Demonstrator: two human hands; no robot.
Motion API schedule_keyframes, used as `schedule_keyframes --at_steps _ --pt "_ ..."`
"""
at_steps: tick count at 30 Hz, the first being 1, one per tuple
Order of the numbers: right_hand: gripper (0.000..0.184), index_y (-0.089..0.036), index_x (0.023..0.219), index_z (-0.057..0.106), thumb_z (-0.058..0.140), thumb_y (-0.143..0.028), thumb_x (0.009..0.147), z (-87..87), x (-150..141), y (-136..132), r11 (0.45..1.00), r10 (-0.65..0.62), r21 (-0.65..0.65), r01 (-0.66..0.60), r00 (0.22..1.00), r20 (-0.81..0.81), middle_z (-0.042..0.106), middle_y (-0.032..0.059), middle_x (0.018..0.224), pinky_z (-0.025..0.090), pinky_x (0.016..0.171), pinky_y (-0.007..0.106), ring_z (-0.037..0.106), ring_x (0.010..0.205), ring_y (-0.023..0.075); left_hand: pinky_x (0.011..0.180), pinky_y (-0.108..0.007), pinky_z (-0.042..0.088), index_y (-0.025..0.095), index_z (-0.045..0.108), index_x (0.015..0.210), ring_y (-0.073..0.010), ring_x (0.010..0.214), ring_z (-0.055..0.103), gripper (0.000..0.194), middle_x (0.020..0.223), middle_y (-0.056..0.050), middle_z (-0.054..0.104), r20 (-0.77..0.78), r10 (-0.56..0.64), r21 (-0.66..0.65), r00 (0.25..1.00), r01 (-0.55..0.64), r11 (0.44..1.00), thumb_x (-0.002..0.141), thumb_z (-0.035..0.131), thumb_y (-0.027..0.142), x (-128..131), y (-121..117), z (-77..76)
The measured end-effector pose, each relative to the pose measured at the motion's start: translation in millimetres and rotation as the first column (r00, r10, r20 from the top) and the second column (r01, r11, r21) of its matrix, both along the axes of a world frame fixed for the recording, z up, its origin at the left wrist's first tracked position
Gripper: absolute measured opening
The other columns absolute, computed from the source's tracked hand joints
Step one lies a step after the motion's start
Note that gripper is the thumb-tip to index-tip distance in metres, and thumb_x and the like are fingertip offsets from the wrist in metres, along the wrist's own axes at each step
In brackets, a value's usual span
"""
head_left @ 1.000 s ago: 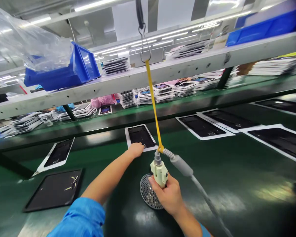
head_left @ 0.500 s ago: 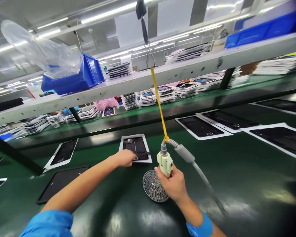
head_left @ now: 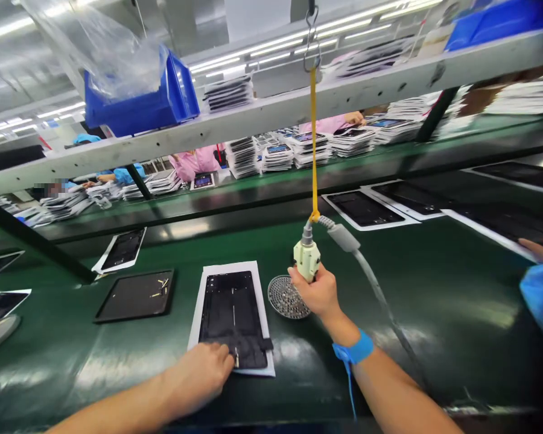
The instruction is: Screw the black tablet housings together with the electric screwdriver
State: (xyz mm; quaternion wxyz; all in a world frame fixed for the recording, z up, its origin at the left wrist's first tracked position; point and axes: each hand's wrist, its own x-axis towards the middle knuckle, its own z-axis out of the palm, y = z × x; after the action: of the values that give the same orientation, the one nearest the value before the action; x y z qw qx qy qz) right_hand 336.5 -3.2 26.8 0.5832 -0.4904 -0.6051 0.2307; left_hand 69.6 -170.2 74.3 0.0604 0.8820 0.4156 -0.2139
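Note:
My left hand [head_left: 201,375] rests on the near end of a black tablet frame [head_left: 233,313] that lies on a white sheet on the green belt, fingers curled down onto its lower edge. My right hand [head_left: 317,292] is wrapped round a cream electric screwdriver [head_left: 308,258] held upright, hung by a yellow strap [head_left: 314,138] from a hook overhead, with a grey cable trailing to the right. A round perforated screw dish [head_left: 287,297] sits just left of that hand. A blue wrist strap is on my right wrist.
A black tray [head_left: 136,295] with a few loose screws lies left of the frame. More frames on white sheets lie along the belt [head_left: 364,209]. A shelf above carries a blue bin [head_left: 140,105]. A co-worker's blue sleeve and hand [head_left: 540,271] are at the right edge; people in pink work beyond.
My left hand has pulled the tablet frame from the far side of the belt towards me. The screwdriver hand has stayed by the screw dish.

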Motion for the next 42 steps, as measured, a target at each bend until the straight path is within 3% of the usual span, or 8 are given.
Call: schedule_keyframes --at_steps 6,14,21,30,35,38,40,42 --pt "0.036 -0.020 0.084 0.063 0.067 -0.056 0.078 -4.8 -4 3 0.998 0.002 -0.070 -0.001 1.000 0.023 0.070 0.0027 0.066 0.053 0.062 0.031 0.065 0.059 0.0200 0.077 -0.035 0.055 0.017 0.061 0.101 -0.0234 0.087 0.068 0.009 0.099 -0.008 0.070 0.129 0.059 0.003 0.990 -0.060 0.998 0.098 0.052 0.016 1 -23 -28.5" --pt "0.040 -0.020 0.087 0.065 0.066 -0.058 0.077 -3.9 -9 0 0.997 0.037 -0.067 -0.036 0.999 0.018 0.072 0.0043 0.067 0.056 0.064 0.033 0.068 0.062 0.0223 0.083 -0.038 0.055 0.018 0.064 0.102 -0.0256 0.097 0.066 0.012 0.108 -0.011 0.070 0.232 0.139 0.019 0.963 -0.147 0.989 0.097 0.056 0.027 -6 -16 -29.6" --pt "0.042 -0.020 0.083 0.066 0.067 -0.061 0.075 -5.6 -7 -1 0.996 0.019 -0.087 -0.017 0.999 0.030 0.074 0.0059 0.066 0.057 0.065 0.035 0.069 0.060 0.0235 0.073 -0.034 0.056 0.012 0.066 0.099 -0.0241 0.084 0.071 0.016 0.096 -0.012 0.073 0.081 -0.031 0.022 0.996 0.029 0.999 0.097 0.050 0.009 20 -4 -20.4" --pt "0.052 -0.018 0.083 0.070 0.070 -0.068 0.069 -14.7 -5 0 0.992 -0.047 -0.118 0.048 0.999 0.009 0.075 0.0085 0.068 0.058 0.061 0.035 0.072 0.062 0.0256 0.049 -0.033 0.045 0.018 0.063 0.090 -0.0186 0.064 0.066 0.009 0.080 -0.004 0.070 0.226 -0.242 0.066 0.944 0.233 0.970 0.096 0.062 0.024 32 -45 -47.7" --pt "0.051 -0.018 0.078 0.071 0.071 -0.068 0.067 -19.3 -2 1 0.989 -0.054 -0.133 0.057 0.998 0.027 0.075 0.0090 0.066 0.057 0.058 0.034 0.071 0.058 0.0254 0.070 -0.030 0.054 0.022 0.064 0.096 -0.0191 0.080 0.069 0.014 0.093 -0.004 0.072 0.355 -0.057 -0.056 0.933 0.082 0.995 0.093 0.066 0.035 17 -38 -28.9" --pt "0.050 -0.019 0.076 0.071 0.071 -0.068 0.068 -19.6 -2 0 0.991 -0.062 -0.116 0.065 0.998 0.032 0.075 0.0092 0.065 0.057 0.058 0.034 0.071 0.058 0.0254 0.074 -0.027 0.052 0.023 0.068 0.102 -0.0183 0.086 0.070 0.015 0.097 -0.003 0.074 0.402 0.210 -0.111 0.891 -0.180 0.977 0.095 0.061 0.034 -22 -17 -10.9" --pt "0.049 -0.020 0.074 0.070 0.071 -0.068 0.069 -19.8 -2 0 0.991 -0.069 -0.112 0.074 0.997 0.043 0.075 0.0096 0.066 0.058 0.059 0.034 0.072 0.060 0.0260 0.079 -0.026 0.051 0.023 0.071 0.101 -0.0184 0.090 0.071 0.019 0.098 -0.004 0.075 0.389 0.453 -0.034 0.802 -0.479 0.877 0.099 0.052 0.027 -62 7 1.0" --pt "0.048 -0.020 0.073 0.069 0.070 -0.068 0.070 -19.5 -3 0 0.990 -0.075 -0.115 0.080 0.996 0.045 0.075 0.0100 0.067 0.059 0.062 0.035 0.073 0.063 0.0269 0.087 -0.029 0.050 0.020 0.072 0.105 -0.0214 0.101 0.070 0.023 0.108 -0.008 0.075 0.329 0.658 0.111 0.677 -0.720 0.685 0.099 0.050 0.024 -105 34 10.3"
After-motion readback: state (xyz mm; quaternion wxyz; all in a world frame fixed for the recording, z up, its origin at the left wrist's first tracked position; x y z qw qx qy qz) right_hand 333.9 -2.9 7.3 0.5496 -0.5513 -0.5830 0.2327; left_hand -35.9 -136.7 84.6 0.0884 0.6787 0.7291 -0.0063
